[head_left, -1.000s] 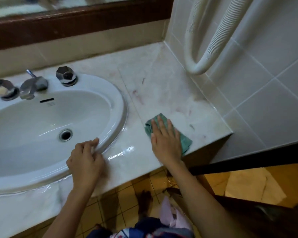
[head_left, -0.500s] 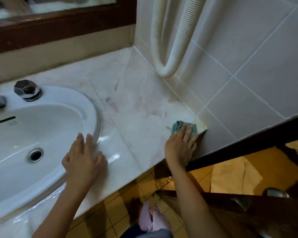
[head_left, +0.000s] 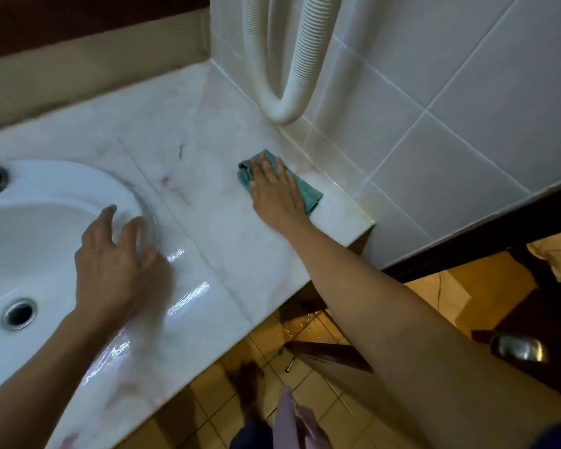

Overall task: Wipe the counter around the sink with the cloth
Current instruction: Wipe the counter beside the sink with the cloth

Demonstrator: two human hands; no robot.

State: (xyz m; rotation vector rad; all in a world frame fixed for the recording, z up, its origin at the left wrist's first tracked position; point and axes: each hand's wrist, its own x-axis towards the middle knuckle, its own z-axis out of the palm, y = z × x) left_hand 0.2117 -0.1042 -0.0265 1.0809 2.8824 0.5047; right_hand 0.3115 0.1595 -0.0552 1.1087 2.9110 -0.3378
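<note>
Broadly, the pale marble counter (head_left: 208, 241) fills the middle, running back to a beige upstand and right to a white tiled wall (head_left: 467, 92). Wet streaks shine along its front edge. A white sink (head_left: 46, 196) is set into its left part, with a metal drain (head_left: 19, 314) low in the bowl. A ribbed white hose (head_left: 285, 105) hangs in a loop on the wall above the counter's far right corner. The left hand (head_left: 110, 270) lies spread on the sink's right rim and the wet counter beside it, its grip wide and holding nothing. The right hand (head_left: 274, 192) presses flat, fingers together, on the green cloth (head_left: 308, 192), which lies crumpled near the counter's right edge, close to the wall.
</note>
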